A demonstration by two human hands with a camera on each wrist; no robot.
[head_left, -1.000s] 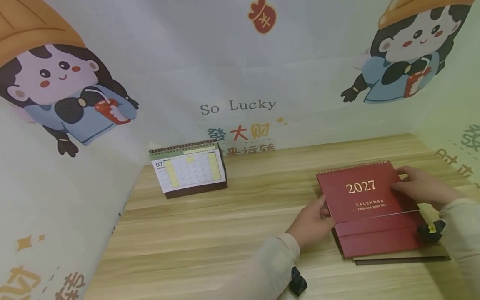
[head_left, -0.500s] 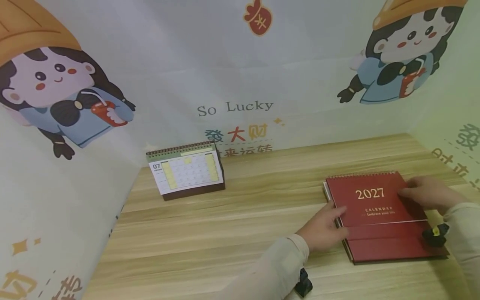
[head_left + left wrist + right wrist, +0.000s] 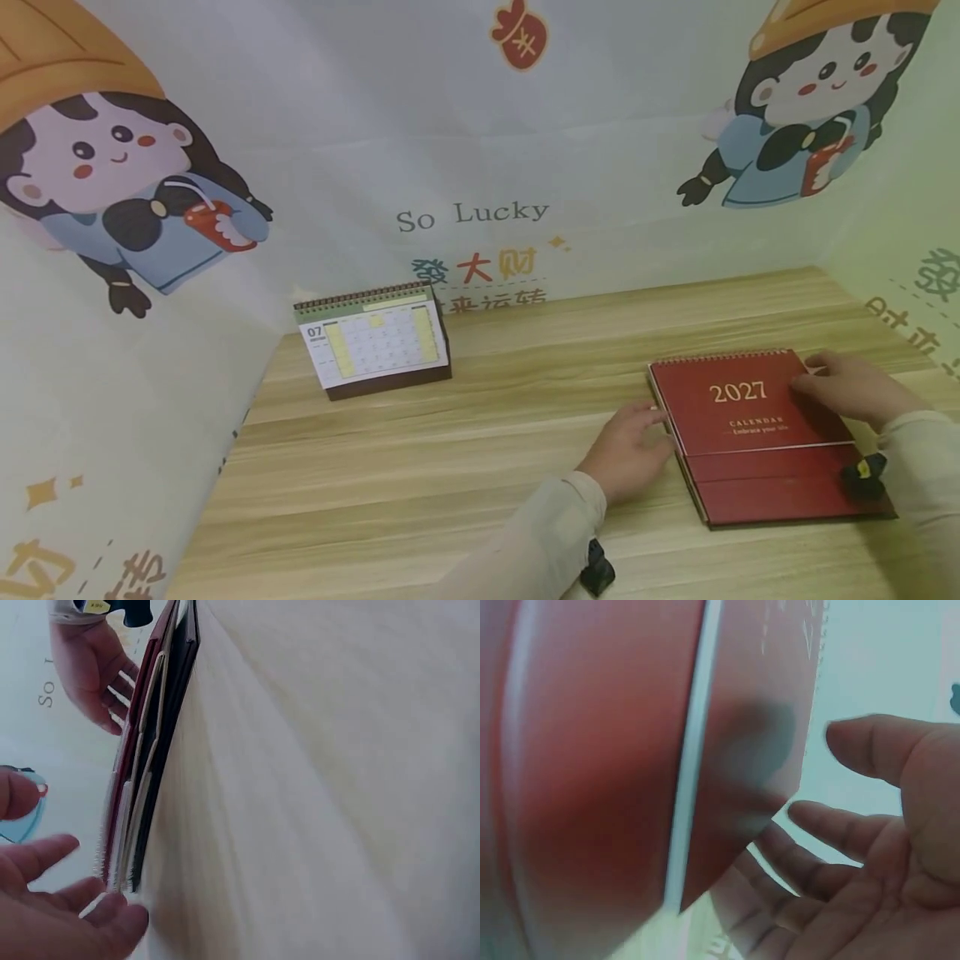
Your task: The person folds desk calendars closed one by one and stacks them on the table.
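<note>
A red 2027 desk calendar (image 3: 750,400) lies folded flat at the right of the table. In the left wrist view its edge (image 3: 127,765) shows on top of a dark-backed folded calendar (image 3: 174,697), both with spiral bindings. Along the left side of the stack, my left hand (image 3: 626,450) has its fingers spread and relaxed, touching or nearly touching the edge. My right hand (image 3: 855,387) is at the right edge, its fingers loosely bent beside the cover. The right wrist view shows that hand (image 3: 870,847) gripping nothing.
Another desk calendar (image 3: 375,342), showing month 07, stands upright as a tent at the back left of the wooden table (image 3: 450,467). A printed backdrop (image 3: 337,167) rises behind and at both sides.
The red calendar came down flat onto the one beneath and squared up with it. My left hand then drew slightly left, off the cover. The right hand stayed by the right edge.
</note>
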